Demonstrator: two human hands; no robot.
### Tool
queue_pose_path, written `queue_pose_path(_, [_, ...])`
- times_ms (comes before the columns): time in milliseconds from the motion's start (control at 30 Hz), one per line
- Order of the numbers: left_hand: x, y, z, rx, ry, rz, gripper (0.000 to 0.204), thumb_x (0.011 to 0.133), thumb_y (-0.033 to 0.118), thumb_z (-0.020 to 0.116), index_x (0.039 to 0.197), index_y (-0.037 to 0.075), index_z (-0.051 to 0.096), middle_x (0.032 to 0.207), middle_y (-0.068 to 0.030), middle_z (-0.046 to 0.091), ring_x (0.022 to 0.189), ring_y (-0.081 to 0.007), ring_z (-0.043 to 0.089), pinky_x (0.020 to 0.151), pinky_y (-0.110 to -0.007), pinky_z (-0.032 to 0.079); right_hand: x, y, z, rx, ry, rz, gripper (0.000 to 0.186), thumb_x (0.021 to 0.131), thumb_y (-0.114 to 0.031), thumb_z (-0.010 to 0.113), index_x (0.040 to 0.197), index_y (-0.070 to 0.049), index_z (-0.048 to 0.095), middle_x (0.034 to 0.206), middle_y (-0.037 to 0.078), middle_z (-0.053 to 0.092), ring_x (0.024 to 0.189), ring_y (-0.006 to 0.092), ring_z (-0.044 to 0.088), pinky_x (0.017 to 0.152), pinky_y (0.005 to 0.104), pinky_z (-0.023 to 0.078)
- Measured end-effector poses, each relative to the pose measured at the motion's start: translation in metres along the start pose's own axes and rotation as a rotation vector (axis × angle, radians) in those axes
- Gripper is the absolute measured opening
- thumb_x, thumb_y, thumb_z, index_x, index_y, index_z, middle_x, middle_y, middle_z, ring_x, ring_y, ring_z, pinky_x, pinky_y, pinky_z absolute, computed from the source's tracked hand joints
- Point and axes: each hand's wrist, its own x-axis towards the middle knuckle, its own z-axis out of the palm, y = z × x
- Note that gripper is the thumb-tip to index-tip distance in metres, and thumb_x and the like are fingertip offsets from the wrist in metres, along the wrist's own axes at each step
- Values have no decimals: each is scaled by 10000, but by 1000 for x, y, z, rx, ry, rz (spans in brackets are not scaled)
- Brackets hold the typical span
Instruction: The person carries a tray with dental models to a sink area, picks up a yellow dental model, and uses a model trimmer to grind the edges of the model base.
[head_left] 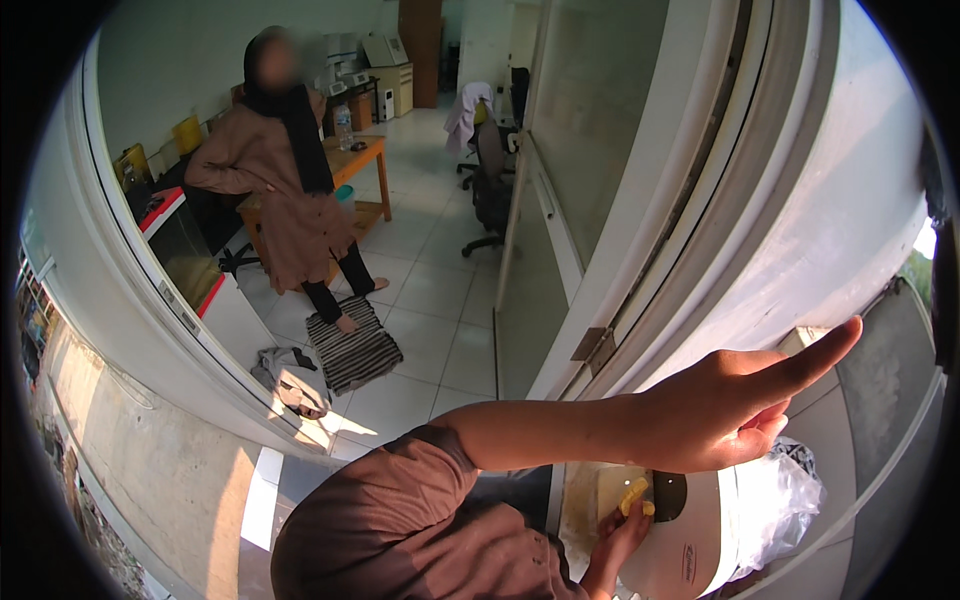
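My left arm, in a rolled brown sleeve, reaches across the front toward the right. Its hand, my left hand (745, 400), points with the index finger stretched out and the other fingers curled, and nothing shows in it. Below that forearm, my right hand (622, 535) grips a small yellow sponge (633, 493), partly covered by the fingers. The sponge is over a white plastic appliance (690, 540) with a rounded side and a dark panel (669, 495). My left arm hides part of this appliance, so its kind cannot be told.
A clear plastic bag (790, 500) lies beside the appliance. Past the open sliding door (560, 190), a person (290, 170) stands by a wooden table (372, 160), one foot at a striped mat (355, 345). Crumpled cloth (290, 375) lies by the sill. Office chairs (490, 180) stand farther in.
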Motion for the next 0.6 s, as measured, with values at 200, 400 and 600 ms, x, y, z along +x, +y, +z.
queue_pose_path(200, [7, -4, 5, -12, 23, 1, 1100, 791, -107, 605, 1583, 278, -54, 752, -76, 528, 604, -168, 520, 635, -339, 484, -1, 0, 3, -21, 29, 5, 181, 990, -281, 545, 993, -110, 487, 683, -19, 423, 462, 70, 346, 415, 217, 262])
queue_pose_path(400, [11, -8, 9, -61, -44, -79, 1096, 781, -138, 592, 1587, 230, -53, 857, -53, 556, 599, -123, 468, 643, -274, 476, 1, 3, 1, 3, 17, -11, 189, 984, -303, 553, 978, -126, 487, 678, -24, 430, 443, 63, 337, 398, 216, 237])
queue_pose_path(600, [9, -12, 9, -74, -2, -115, 1089, 786, -98, 612, 1584, 189, -71, 713, -28, 487, 600, -129, 467, 656, -288, 478, -1, 3, 0, -24, 19, -9, 192, 982, -307, 554, 964, -128, 487, 676, -28, 431, 426, 58, 324, 386, 219, 222])
